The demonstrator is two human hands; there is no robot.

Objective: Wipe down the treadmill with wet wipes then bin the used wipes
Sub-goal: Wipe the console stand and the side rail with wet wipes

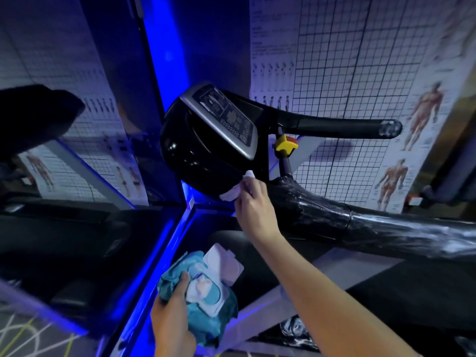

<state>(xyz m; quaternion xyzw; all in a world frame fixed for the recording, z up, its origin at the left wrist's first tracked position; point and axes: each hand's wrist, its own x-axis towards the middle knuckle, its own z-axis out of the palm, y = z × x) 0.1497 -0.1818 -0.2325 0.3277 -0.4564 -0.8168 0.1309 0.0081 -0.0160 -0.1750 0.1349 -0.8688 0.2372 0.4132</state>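
The treadmill's black console housing (198,150) with its grey control panel (226,119) fills the middle of the head view. My right hand (253,210) pinches a white wet wipe (235,190) against the lower right edge of the housing. Low in the frame, my left hand (172,323) grips a teal pack of wet wipes (206,297) with its white lid (221,264) flipped open. A wipe pokes out of the pack's opening.
A wrapped black handrail (386,225) runs to the right below another handrail (342,127). A yellow and red safety key (286,145) sits under the panel. The dark belt deck (401,292) lies beneath my arm. A second machine (38,117) stands left. Anatomy posters cover the walls.
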